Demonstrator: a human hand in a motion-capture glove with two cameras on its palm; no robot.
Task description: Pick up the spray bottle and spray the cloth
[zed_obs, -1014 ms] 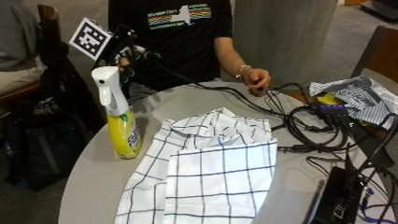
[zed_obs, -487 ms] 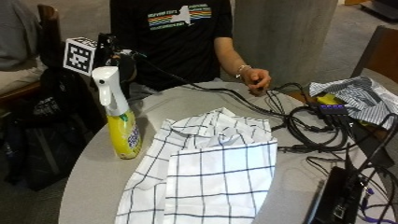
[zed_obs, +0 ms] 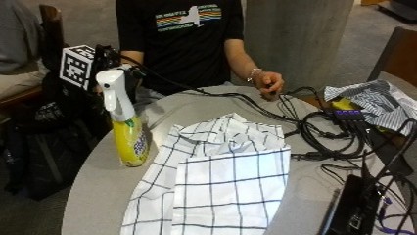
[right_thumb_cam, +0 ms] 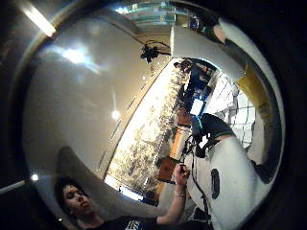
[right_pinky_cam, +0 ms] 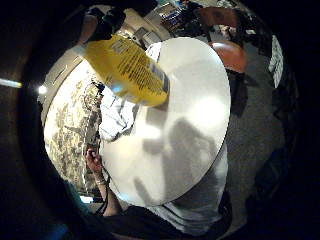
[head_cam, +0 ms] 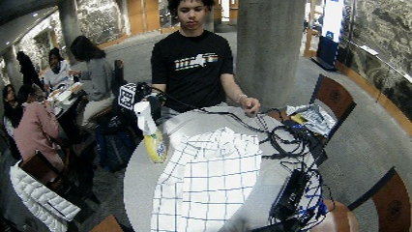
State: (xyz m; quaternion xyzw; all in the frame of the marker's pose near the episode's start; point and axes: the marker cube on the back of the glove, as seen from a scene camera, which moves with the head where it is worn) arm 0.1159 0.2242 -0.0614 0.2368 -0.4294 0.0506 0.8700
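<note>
A yellow spray bottle [zed_obs: 130,142] with a white trigger head stands upright on the round grey table [zed_obs: 98,196], near its left edge. My gloved right hand [zed_obs: 110,58] is right behind the bottle's head, at the same height, and the head hides much of it. The little finger side palm view has the bottle [right_pinky_cam: 130,65] close to the palm and standing on the table. A white cloth [zed_obs: 221,181] with dark checks lies spread beside the bottle, to its right. The bare left hand [zed_obs: 268,83] rests at the table's far edge.
A tangle of black cables [zed_obs: 326,132] and a black device [zed_obs: 348,210] cover the table's right side. A striped cloth [zed_obs: 375,100] lies at the far right. A dark bag [zed_obs: 45,142] stands on the floor left of the table.
My right hand has come down and a little to the left, settling behind the bottle's head. Bottle and cloth have not moved.
</note>
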